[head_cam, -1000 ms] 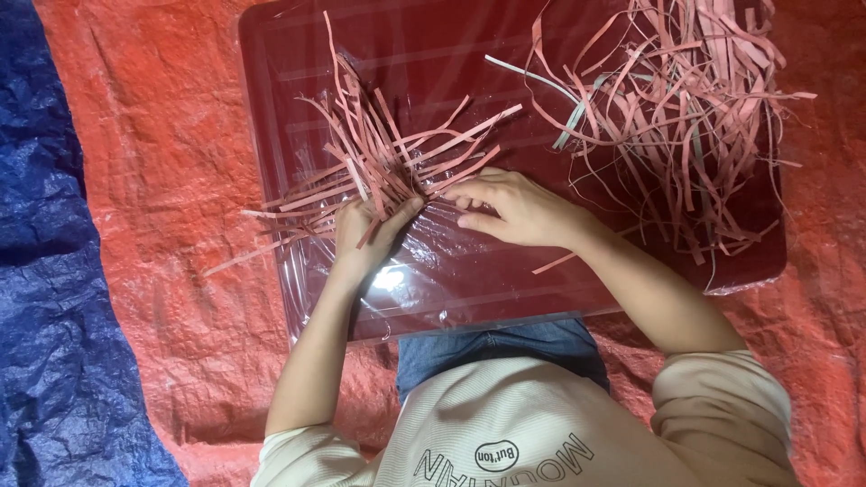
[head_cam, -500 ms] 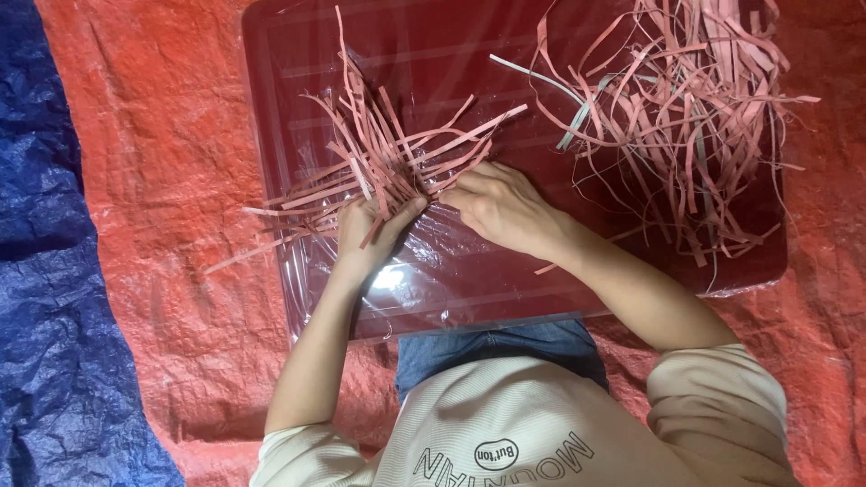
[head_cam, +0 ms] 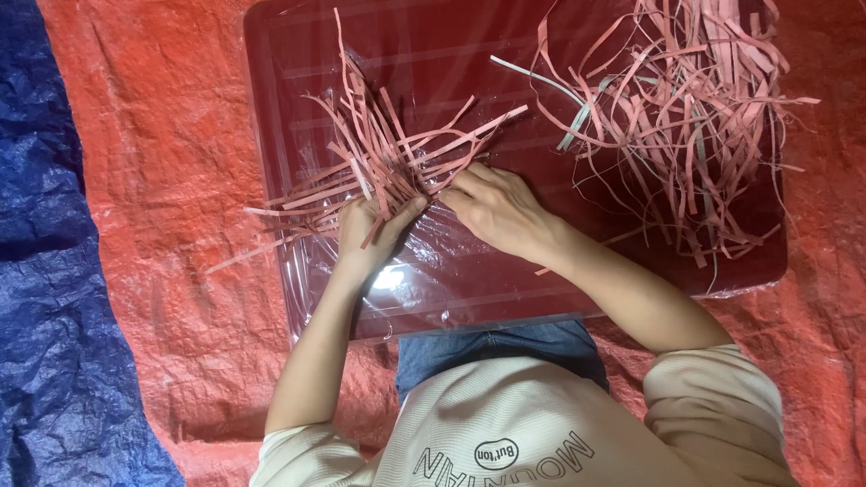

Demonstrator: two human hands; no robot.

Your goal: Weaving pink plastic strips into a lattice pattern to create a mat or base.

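1. Left hand [head_cam: 368, 236] lies on the dark red board [head_cam: 559, 261], fingers closed over the crossing point of a fan of pinkish strips [head_cam: 379, 158] — the strips splay up and out to both sides from under it.
2. Right hand [head_cam: 501, 209] sits just beside the left, fingertips together at the same crossing point; whether it actually pinches a strip, cannot tell — the fingertips are hidden by the strips.
3. Loose pile [head_cam: 677, 117] of the same strips sits at the board's far right corner, well apart from both hands.
4. Risk: the fan looks held only at its centre. Ease the left-hand pressure and it may spring apart and lose its arrangement.
5. Risk: the board looks wrapped in a shiny clear film [head_cam: 424, 280], wrinkled near the hands — strips may slide on it, and a fingertip could drag the film and shift the whole bunch.
6. Risk: a few strip ends already poke past the board's left edge onto the orange tarp [head_cam: 162, 180]; a nudge could tip them off.
7. Risk: strips are thin and look like paper — a hard tug could tear or crease one.
8. Risk: right forearm reaching for the pile could sweep it, tangling it more.
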